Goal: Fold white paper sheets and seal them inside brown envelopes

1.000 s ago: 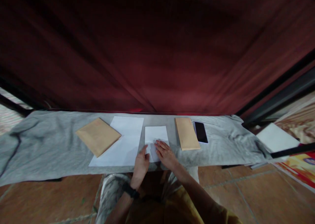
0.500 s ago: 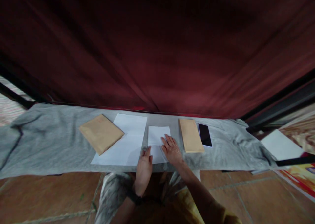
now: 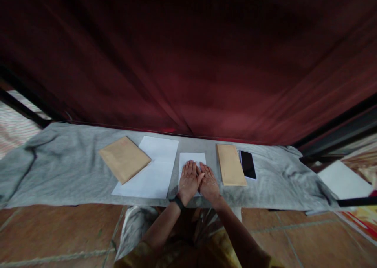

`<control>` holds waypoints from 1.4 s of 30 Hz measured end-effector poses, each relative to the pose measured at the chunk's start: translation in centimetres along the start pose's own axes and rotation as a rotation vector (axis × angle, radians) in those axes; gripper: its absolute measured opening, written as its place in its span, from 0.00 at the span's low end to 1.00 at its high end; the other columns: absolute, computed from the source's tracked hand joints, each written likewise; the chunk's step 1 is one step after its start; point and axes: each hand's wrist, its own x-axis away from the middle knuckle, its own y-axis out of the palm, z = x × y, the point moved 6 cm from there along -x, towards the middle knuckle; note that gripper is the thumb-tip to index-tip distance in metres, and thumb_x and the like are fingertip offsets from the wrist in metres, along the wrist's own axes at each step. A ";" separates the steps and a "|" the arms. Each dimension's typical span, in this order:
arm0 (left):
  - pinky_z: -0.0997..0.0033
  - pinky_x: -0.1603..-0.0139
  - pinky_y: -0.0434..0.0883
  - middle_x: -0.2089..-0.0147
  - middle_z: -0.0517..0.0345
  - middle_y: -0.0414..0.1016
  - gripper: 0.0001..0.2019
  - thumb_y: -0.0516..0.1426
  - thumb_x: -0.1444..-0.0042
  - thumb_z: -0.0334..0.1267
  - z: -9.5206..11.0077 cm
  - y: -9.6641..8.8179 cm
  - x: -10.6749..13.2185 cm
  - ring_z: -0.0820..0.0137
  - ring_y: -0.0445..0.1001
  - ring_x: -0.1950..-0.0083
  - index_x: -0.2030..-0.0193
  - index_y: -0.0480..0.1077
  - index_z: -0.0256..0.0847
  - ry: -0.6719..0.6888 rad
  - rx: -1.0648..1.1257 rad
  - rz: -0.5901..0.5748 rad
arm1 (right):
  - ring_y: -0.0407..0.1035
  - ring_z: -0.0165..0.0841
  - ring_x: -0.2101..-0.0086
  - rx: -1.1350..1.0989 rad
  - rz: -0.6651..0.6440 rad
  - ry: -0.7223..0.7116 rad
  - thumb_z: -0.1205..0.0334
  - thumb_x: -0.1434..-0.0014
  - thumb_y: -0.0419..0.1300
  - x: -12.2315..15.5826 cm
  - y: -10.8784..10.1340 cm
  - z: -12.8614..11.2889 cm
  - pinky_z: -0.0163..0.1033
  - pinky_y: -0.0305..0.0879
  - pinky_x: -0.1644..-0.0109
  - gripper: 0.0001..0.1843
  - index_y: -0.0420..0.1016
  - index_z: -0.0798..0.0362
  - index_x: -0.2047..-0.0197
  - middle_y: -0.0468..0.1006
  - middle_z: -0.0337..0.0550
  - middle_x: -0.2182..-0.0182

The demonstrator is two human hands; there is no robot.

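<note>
Left grip (image 3: 188, 182): bare hand, palm down, fingers straight and lying close together, laid flat on the small white paper (image 3: 193, 156). Right grip (image 3: 209, 184): likewise flat, palm down, fingers extended, on the right half of the same paper. The 2 hands lie side by side and meet at the thumbs, the left thumb reaching across toward the right hand. Neither pinches anything.

Paper position: near the middle of the grey cloth-covered surface (image 3: 279, 177), close to the front edge. Its far strip shows beyond the fingertips; most of the rest is hidden under the hands.

Left of it, apart: 1 large white sheet (image 3: 160, 162), with 1 wide brown envelope (image 3: 125, 160) set askew over its left part. Right of it, apart: 1 narrow brown envelope (image 3: 231, 165), slightly tilted, and just beside that 1 phone (image 3: 248, 164), screen dark. Contact between these 2 cannot be told.

Dark band (image 3: 177, 201) on left wrist. Red curtain (image 3: 188, 71) hangs behind the surface; tiled floor (image 3: 330, 236) below.
</note>
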 end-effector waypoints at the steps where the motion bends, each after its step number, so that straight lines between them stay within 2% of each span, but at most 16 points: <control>1: 0.47 0.29 0.58 0.29 0.34 0.60 0.33 0.42 0.31 0.52 -0.2 0.2 0.0 0.54 0.55 0.26 0.31 0.58 0.25 -0.006 -0.012 -0.012 | 0.51 0.41 0.31 -0.002 0.009 -0.002 0.67 0.33 0.49 0.0 0.1 0.0 0.52 0.53 0.30 0.31 0.56 0.54 0.28 0.56 0.52 0.29; 7: 0.51 0.27 0.56 0.27 0.37 0.55 0.34 0.41 0.31 0.53 -1.7 0.1 0.7 0.56 0.53 0.25 0.30 0.57 0.26 -0.063 -0.066 -0.013 | 0.52 0.41 0.32 -0.042 0.051 -0.004 0.63 0.30 0.48 0.0 0.0 0.2 0.53 0.54 0.31 0.28 0.57 0.51 0.28 0.57 0.50 0.30; 10: 0.51 0.27 0.56 0.27 0.37 0.56 0.33 0.41 0.31 0.52 -2.1 -0.1 1.4 0.56 0.54 0.25 0.30 0.57 0.26 -0.079 -0.088 -0.011 | 0.53 0.41 0.32 -0.051 0.040 0.002 0.62 0.30 0.48 0.0 0.0 0.2 0.53 0.54 0.31 0.27 0.59 0.51 0.29 0.56 0.50 0.29; 16: 0.52 0.28 0.58 0.27 0.38 0.57 0.32 0.43 0.31 0.50 -2.6 -1.0 3.6 0.57 0.55 0.26 0.29 0.55 0.28 -0.104 -0.100 0.034 | 0.53 0.41 0.32 -0.049 0.005 0.033 0.61 0.29 0.49 -0.1 -0.2 0.1 0.52 0.52 0.30 0.26 0.60 0.51 0.29 0.56 0.50 0.29; 22: 0.50 0.29 0.58 0.28 0.36 0.58 0.30 0.45 0.31 0.47 -2.4 -1.8 5.9 0.55 0.56 0.26 0.30 0.56 0.27 -0.081 -0.134 0.031 | 0.53 0.41 0.32 -0.043 -0.011 0.059 0.57 0.28 0.50 -0.2 -0.9 -0.1 0.51 0.51 0.29 0.26 0.61 0.51 0.30 0.55 0.50 0.29; 25: 0.49 0.28 0.57 0.28 0.37 0.57 0.30 0.47 0.32 0.47 -1.8 -2.3 7.3 0.55 0.55 0.26 0.29 0.57 0.29 -0.026 -0.136 0.024 | 0.53 0.41 0.32 -0.046 -0.013 0.064 0.57 0.28 0.50 -0.1 -1.1 -0.1 0.51 0.51 0.29 0.26 0.61 0.50 0.30 0.56 0.50 0.30; 30: 0.45 0.26 0.54 0.26 0.47 0.57 0.28 0.50 0.33 0.47 -0.4 -3.0 8.9 0.57 0.52 0.25 0.29 0.57 0.39 0.155 -0.129 -0.029 | 0.52 0.41 0.31 -0.067 -0.010 0.066 0.58 0.28 0.51 -0.2 -1.1 0.1 0.51 0.52 0.29 0.26 0.60 0.51 0.30 0.56 0.50 0.30; 35: 0.43 0.28 0.57 0.27 0.45 0.57 0.28 0.52 0.34 0.47 -0.3 -3.0 8.8 0.54 0.54 0.25 0.30 0.59 0.39 0.172 -0.161 -0.089 | 0.52 0.39 0.31 -0.113 -0.016 0.035 0.59 0.28 0.50 0.1 -1.4 -0.5 0.53 0.50 0.29 0.26 0.59 0.52 0.29 0.58 0.49 0.30; 39: 0.42 0.28 0.55 0.26 0.45 0.56 0.29 0.52 0.34 0.46 -0.3 -3.1 8.9 0.55 0.51 0.24 0.30 0.58 0.39 0.177 -0.168 -0.073 | 0.53 0.40 0.32 -0.135 -0.028 -0.036 0.59 0.29 0.51 1.4 -1.4 -1.6 0.54 0.51 0.29 0.27 0.60 0.50 0.30 0.58 0.48 0.30; 42: 0.43 0.27 0.54 0.26 0.45 0.55 0.29 0.52 0.34 0.47 -0.2 -3.1 9.1 0.55 0.50 0.24 0.29 0.57 0.39 0.187 -0.174 -0.059 | 0.52 0.40 0.31 -0.207 0.011 0.005 0.60 0.29 0.50 2.3 -1.1 -0.9 0.53 0.54 0.30 0.29 0.54 0.52 0.27 0.57 0.51 0.30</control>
